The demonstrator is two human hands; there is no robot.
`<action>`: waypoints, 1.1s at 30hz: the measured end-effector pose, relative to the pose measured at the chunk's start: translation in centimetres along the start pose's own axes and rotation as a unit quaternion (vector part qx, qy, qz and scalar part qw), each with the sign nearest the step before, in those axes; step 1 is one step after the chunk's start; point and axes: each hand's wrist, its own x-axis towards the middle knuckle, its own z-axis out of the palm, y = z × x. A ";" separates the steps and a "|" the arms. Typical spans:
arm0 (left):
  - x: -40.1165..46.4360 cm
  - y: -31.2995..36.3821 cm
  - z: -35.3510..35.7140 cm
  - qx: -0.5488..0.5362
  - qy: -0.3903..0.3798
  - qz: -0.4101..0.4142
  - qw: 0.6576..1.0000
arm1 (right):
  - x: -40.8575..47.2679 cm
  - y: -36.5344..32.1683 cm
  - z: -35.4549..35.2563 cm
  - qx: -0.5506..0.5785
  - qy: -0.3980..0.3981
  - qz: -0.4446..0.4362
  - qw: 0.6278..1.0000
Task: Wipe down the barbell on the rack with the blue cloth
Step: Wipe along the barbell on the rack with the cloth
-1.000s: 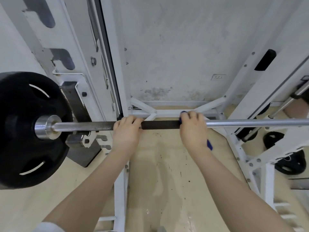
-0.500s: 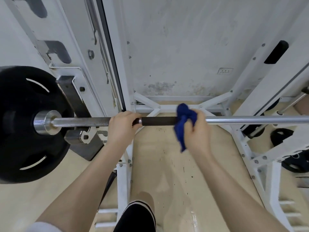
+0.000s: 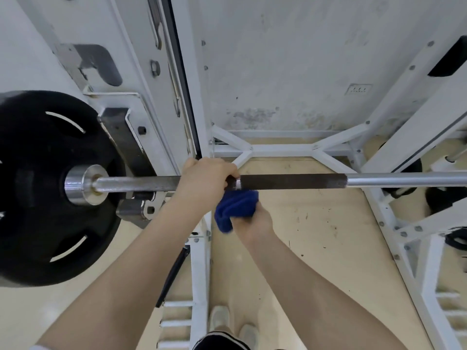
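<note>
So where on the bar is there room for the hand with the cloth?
Free: the dark stretch of the barbell between the left hand and the shiny part to the right. Crowded: by the black plate and rack upright. The right hand holds the blue cloth just below.

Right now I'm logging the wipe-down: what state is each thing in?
barbell: lying across the rack, plate loaded on its left end
blue cloth: bunched, just below the bar
left hand: gripping the bar
right hand: holding the cloth
weight plate: on the sleeve
</note>
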 end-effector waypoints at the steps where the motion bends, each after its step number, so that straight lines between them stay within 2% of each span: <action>1: 0.1 0.0 -0.3 0.015 -0.008 -0.004 1.000 | 0.2 0.1 1.3 0.017 -0.043 -0.001 0.999; 3: 0.2 -0.2 -1.0 0.007 -0.036 -0.007 0.999 | 0.2 0.5 3.7 0.029 -0.134 0.009 0.990; 6: 0.5 -0.4 -1.7 -0.018 -0.069 -0.001 0.997 | -0.2 -0.7 3.4 0.025 -0.144 -0.026 0.989; 8: 0.8 -0.7 -1.7 -0.028 -0.081 0.000 0.996 | 0.3 -3.4 0.9 0.143 -0.163 -0.009 0.976; 9: 0.8 -0.8 -1.6 -0.044 -0.082 -0.002 0.996 | 0.3 -5.0 -0.1 0.223 -0.182 0.016 0.957; 11: 1.0 -0.8 -1.6 -0.078 -0.086 -0.005 0.993 | -0.1 -6.5 -0.9 0.254 -0.202 0.035 0.945; 14: 1.4 -1.1 -1.6 -0.108 -0.093 -0.003 0.990 | -0.2 -4.9 -0.1 0.069 -0.164 -0.022 0.984; 16: 1.6 -1.4 -1.7 -0.117 -0.094 0.002 0.989 | -0.1 -1.4 1.1 -0.042 -0.139 -0.010 0.989; 19: 1.5 -1.7 -1.3 -0.136 -0.081 0.008 0.987 | 0.0 2.1 2.0 -0.062 -0.102 0.004 0.993; 21: 1.4 -1.8 -1.0 -0.144 -0.069 0.011 0.987 | 0.0 0.6 1.6 -0.036 -0.106 -0.010 0.994; 22: 1.3 -1.8 -0.8 -0.150 -0.062 0.011 0.987 | 0.1 -0.9 1.1 -0.047 -0.065 -0.027 0.996; 24: 1.1 -1.8 -0.6 -0.165 -0.048 0.010 0.985 | 0.7 -3.9 -0.1 0.013 -0.104 0.012 0.994; 25: 1.0 -1.8 -0.5 -0.166 -0.042 0.012 0.985 | 0.5 -4.6 0.0 0.013 -0.152 0.013 0.988; 26: 0.8 -1.7 -0.5 -0.161 -0.036 0.015 0.986 | 0.6 -4.8 -0.1 0.018 -0.158 0.006 0.987; 27: 0.7 -1.5 -0.4 -0.148 -0.028 0.018 0.988 | 0.2 -5.0 0.2 -0.026 -0.117 -0.046 0.992; 28: 0.7 -1.3 -0.4 -0.123 -0.016 0.019 0.992 | -0.1 -4.3 0.6 -0.085 -0.057 -0.136 0.986; 29: 0.6 -1.0 -0.3 -0.090 -0.005 0.021 0.996 | -0.2 -2.8 1.5 -0.128 -0.033 -0.177 0.975; 31: 0.4 -0.4 0.0 -0.027 0.015 0.020 0.999 | 0.3 1.1 2.4 0.004 -0.046 -0.101 0.994; 32: 0.2 -0.2 0.2 -0.010 0.024 0.019 0.999 | 0.7 2.4 2.5 0.082 -0.105 -0.030 0.991; 33: 0.0 -0.1 0.4 -0.004 0.034 0.020 0.999 | 1.3 2.9 2.6 0.139 -0.125 0.015 0.982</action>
